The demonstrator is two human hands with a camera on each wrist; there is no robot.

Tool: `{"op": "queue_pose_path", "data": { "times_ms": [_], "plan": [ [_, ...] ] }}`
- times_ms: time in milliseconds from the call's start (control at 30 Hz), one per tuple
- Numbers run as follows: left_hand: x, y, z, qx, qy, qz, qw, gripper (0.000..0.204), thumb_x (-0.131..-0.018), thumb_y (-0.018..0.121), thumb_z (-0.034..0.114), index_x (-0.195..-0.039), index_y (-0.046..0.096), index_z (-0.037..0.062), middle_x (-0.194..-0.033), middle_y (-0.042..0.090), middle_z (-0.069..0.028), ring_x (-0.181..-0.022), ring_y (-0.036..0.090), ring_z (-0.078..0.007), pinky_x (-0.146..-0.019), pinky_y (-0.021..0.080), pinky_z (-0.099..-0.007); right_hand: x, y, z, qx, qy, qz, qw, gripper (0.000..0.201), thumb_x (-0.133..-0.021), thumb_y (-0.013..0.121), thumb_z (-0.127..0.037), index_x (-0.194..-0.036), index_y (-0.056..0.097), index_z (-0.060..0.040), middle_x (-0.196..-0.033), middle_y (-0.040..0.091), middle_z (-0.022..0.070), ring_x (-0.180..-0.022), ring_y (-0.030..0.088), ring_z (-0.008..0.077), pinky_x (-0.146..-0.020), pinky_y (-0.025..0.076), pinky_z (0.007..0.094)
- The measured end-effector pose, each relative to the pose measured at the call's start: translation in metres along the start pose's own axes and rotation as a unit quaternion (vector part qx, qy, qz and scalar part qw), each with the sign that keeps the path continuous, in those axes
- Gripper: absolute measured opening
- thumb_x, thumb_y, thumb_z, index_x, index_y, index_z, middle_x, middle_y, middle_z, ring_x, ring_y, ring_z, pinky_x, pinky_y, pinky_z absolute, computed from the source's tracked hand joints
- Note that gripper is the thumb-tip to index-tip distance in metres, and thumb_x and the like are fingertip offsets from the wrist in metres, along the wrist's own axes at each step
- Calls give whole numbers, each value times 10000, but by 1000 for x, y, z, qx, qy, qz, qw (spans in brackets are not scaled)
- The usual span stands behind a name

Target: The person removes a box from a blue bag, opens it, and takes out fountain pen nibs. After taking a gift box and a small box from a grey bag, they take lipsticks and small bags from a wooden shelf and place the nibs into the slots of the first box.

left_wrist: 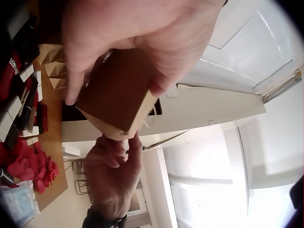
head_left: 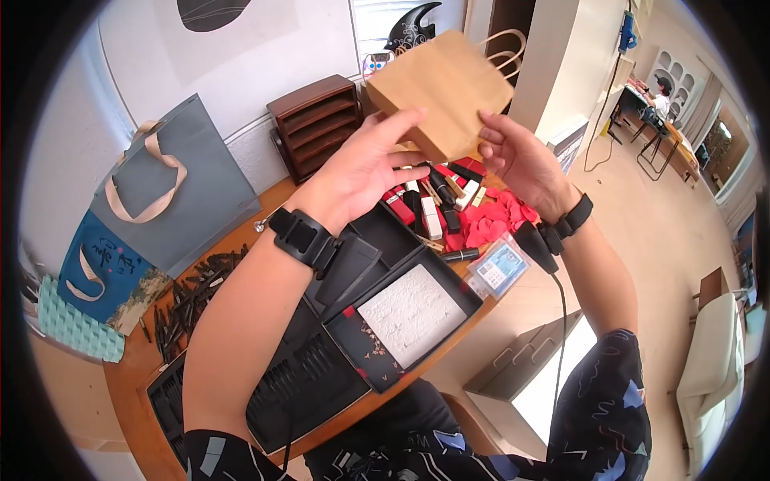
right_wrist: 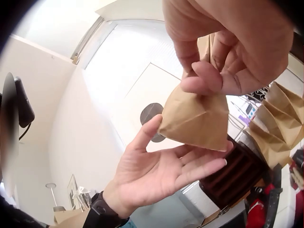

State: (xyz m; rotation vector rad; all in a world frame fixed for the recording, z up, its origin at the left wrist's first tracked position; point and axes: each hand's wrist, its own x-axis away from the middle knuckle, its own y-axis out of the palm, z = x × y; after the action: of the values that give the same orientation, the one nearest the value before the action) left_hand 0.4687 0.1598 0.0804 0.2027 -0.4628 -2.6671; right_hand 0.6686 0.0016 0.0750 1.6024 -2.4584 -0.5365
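A small brown kraft paper bag (head_left: 441, 88) with twisted paper handles is held up over the far side of the table, tilted. My left hand (head_left: 361, 172) grips its left lower part, thumb on the near face and fingers under the base. At the bag's right side, my right hand (head_left: 529, 164) pinches the paper between thumb and fingers, as the right wrist view shows up close on the creased bag (right_wrist: 197, 118). Below the hands lie several lipsticks and small boxes (head_left: 431, 218) and a heap of red petals (head_left: 489, 224). The bag's inside is hidden.
Black trays (head_left: 293, 393) and an open box with white crinkled lining (head_left: 417, 313) fill the table's near side. Large gift bags (head_left: 176, 192) stand left, a small brown wooden rack (head_left: 317, 120) behind. Further folded paper bags (right_wrist: 278, 123) show in the right wrist view.
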Motion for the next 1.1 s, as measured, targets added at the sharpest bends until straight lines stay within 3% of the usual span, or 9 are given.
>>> {"op": "queue_pose_path", "data": {
  "times_ms": [67,167,267,533,733,900,1000,1067,1100],
  "plan": [
    [7,6,0,-25,-1,-4,1000,813,-964,782,433,-1526,403,-17,-1396,580,-184,-1242,632,-309,-1120,505,-470,-10,-18,-3,13,-32,7,999,227,-1036,708,-270,-1151,707,-75,-949,726,14,-790,680,72,-657,500,215],
    [22,10,8,-127,-40,74,988,972,-1016,728,396,-1675,132,2,-1589,411,-226,-1361,554,-285,-1148,475,-422,-24,-49,-13,149,-136,156,967,239,-1041,694,-233,-1108,743,-8,-948,738,53,-802,710,115,-766,581,231],
    [49,-4,16,-226,-36,55,972,882,-1051,679,379,-1673,167,22,-1585,437,-222,-1353,562,-270,-1138,479,-411,-52,-93,-17,208,-208,234,927,252,-1045,683,-213,-1132,732,18,-950,742,64,-793,718,124,-773,607,254],
    [184,-23,61,-424,-28,62,903,822,-1018,697,226,-1670,228,49,-1592,460,-183,-1277,623,-233,-1068,512,-363,-167,-193,23,306,-129,313,890,296,-1022,698,-238,-1061,726,54,-893,726,82,-732,716,151,-684,611,282],
    [283,-41,71,-445,-39,249,860,901,-948,748,234,-1658,243,7,-1585,479,-207,-1274,644,-272,-1052,536,-391,-251,-219,70,366,-65,267,889,305,-1018,710,-265,-1164,727,2,-915,728,57,-764,710,144,-674,598,296],
    [332,-40,58,-439,-52,369,818,973,-983,723,490,-1684,211,49,-1609,435,-179,-1229,627,-223,-1034,499,-350,-299,-218,94,393,-52,221,891,481,-1002,729,-383,-1301,699,-8,-1046,739,86,-813,710,168,-739,590,319],
    [358,-39,45,-455,-27,390,800,821,-1055,649,393,-1677,241,49,-1584,471,-179,-1214,635,-217,-1039,493,-346,-306,-201,101,422,-86,262,863,686,-974,718,-528,-1394,643,9,-1170,733,128,-876,723,217,-790,576,340],
    [369,-31,49,-429,-63,389,813,708,-1100,602,235,-1689,234,100,-1674,383,-192,-1376,576,-343,-1177,419,-450,-307,-197,106,530,-79,369,760,899,-935,699,-642,-1494,543,43,-1255,721,178,-988,733,262,-833,574,347],
    [382,-34,43,-435,-64,403,803,688,-1105,589,221,-1685,241,92,-1669,388,-193,-1369,581,-341,-1168,428,-455,-304,-194,105,531,-77,367,760,899,-935,699,-642,-1494,543,43,-1255,721,178,-988,733,262,-833,574,347]
  ]
}}
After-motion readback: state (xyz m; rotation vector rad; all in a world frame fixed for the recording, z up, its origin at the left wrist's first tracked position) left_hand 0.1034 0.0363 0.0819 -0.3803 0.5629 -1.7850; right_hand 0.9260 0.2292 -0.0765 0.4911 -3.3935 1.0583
